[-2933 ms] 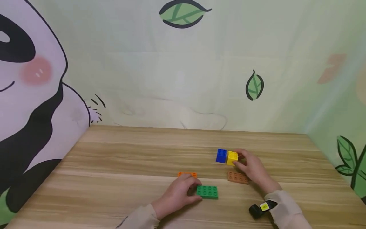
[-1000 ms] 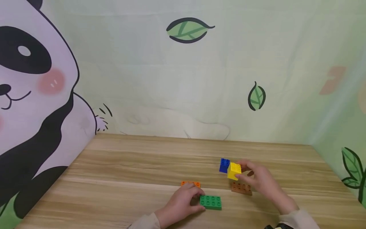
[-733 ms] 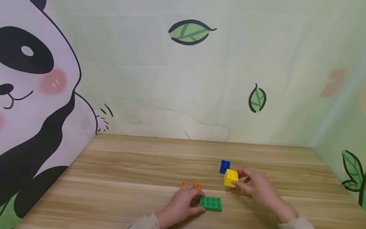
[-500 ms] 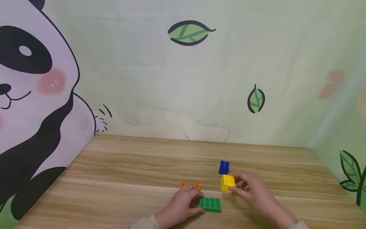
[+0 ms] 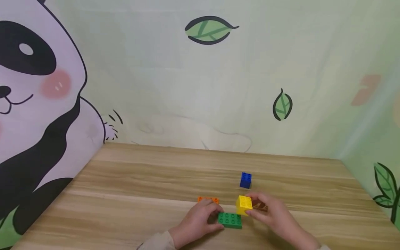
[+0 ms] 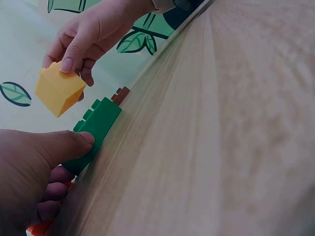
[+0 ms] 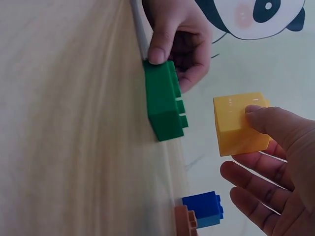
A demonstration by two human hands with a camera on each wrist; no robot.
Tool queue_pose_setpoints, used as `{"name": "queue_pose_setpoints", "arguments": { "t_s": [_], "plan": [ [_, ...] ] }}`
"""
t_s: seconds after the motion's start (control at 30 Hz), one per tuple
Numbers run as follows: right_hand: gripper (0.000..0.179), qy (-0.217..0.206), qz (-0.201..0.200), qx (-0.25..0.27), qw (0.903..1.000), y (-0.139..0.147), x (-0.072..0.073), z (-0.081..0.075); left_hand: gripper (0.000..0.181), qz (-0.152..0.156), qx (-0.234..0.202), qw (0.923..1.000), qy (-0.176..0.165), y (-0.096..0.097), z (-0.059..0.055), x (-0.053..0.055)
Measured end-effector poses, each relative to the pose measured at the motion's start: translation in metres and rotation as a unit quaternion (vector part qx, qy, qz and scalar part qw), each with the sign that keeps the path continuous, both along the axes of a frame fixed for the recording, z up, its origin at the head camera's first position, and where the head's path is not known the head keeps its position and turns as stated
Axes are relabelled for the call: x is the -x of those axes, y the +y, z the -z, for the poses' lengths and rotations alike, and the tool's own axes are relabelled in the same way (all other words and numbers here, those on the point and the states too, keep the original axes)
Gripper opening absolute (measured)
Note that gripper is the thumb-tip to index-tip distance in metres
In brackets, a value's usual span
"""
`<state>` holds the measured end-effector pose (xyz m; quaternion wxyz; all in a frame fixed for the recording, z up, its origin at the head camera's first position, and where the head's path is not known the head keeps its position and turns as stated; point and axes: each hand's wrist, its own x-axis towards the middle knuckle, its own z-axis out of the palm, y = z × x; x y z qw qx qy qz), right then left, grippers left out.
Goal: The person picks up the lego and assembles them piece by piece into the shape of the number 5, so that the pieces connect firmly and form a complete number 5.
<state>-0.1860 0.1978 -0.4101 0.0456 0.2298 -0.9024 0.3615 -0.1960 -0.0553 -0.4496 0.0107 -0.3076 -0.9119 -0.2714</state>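
Note:
With thumb and fingers my left hand (image 5: 195, 220) pinches the left end of a green toy building brick (image 5: 230, 221), which lies flat on the table, studs up. My right hand (image 5: 276, 215) holds a yellow brick (image 5: 243, 205) between thumb and fingertips. In the left wrist view the yellow brick (image 6: 59, 91) hangs in the air, apart from the green brick (image 6: 93, 135). The right wrist view shows the thumb on one face of the yellow brick (image 7: 241, 123), with the lower fingers spread loosely below it.
A blue brick (image 5: 246, 180) stands farther back on the wooden table (image 5: 140, 177). Behind my left hand an orange brick (image 5: 214, 200) is partly covered. A brown brick (image 7: 184, 221) sits near the blue one, mostly hidden by my right hand in the head view. A printed backdrop (image 5: 156, 86) closes the rear.
My right hand has lifted the yellow brick from beside the blue one and carried it left and nearer, to the green brick's far right corner. The left hand stays on the green brick.

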Motion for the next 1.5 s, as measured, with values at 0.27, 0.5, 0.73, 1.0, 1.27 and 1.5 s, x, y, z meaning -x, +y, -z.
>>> {"name": "queue_pose_setpoints", "arguments": {
  "t_s": [0.27, 0.5, 0.73, 1.0, 1.27, 1.5],
  "plan": [
    [0.04, -0.016, 0.009, -0.022, 0.9996, -0.006, -0.002, 0.001, 0.034, 0.002, -0.003, 0.9999, 0.013, 0.0, 0.001, 0.0],
    [0.038, -0.012, 0.006, -0.025, 0.9996, -0.011, -0.004, 0.004, 0.034, 0.0, 0.001, 0.9999, 0.017, 0.0, 0.001, 0.0],
    [0.038, -0.014, 0.005, -0.036, 0.9992, -0.014, -0.005, 0.005, 0.035, -0.002, 0.002, 1.0, 0.007, 0.0, 0.001, 0.001],
    [0.039, -0.036, 0.013, -0.049, 0.998, -0.016, -0.006, 0.004, 0.035, -0.002, 0.004, 1.0, 0.008, 0.0, 0.001, 0.0],
    [0.039, -0.055, 0.009, -0.058, 0.9968, -0.016, -0.006, 0.007, 0.035, -0.011, 0.012, 0.9998, -0.012, 0.001, 0.001, 0.001],
    [0.04, -0.053, -0.001, -0.057, 0.997, -0.016, -0.007, 0.007, 0.035, -0.007, 0.011, 0.9999, -0.006, 0.001, 0.001, 0.001]
  ]
}}
